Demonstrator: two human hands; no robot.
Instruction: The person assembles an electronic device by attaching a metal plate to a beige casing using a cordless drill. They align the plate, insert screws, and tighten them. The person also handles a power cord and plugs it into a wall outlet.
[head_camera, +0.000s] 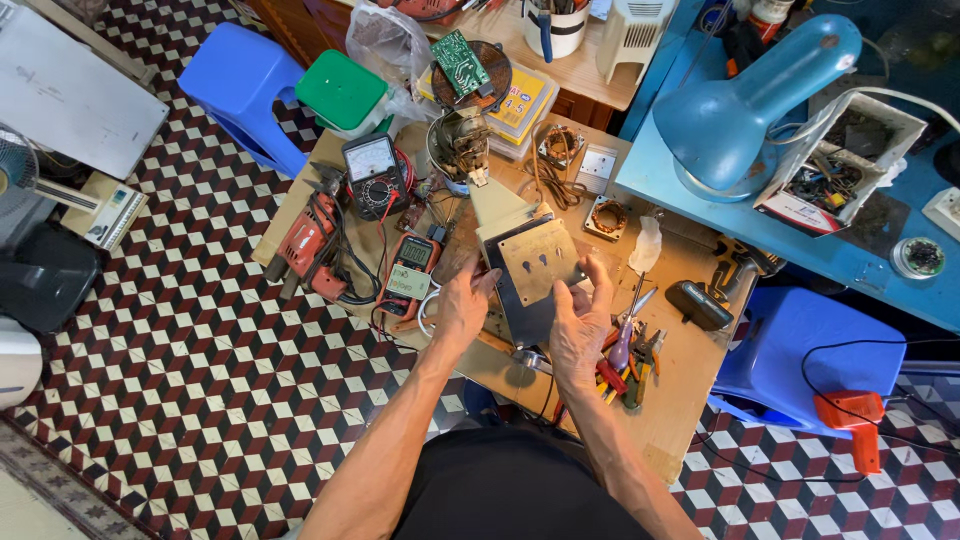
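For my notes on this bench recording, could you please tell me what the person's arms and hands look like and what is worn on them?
Both forearms are bare, with no sleeves in view. The left hand and the right hand wear no gloves, and I can make out no rings, watch or wristband. A black garment covers the body below the arms.

I saw both forearms bare to the elbow, no sleeves, watch or gloves on my left hand or right hand, and a black garment at my waist.
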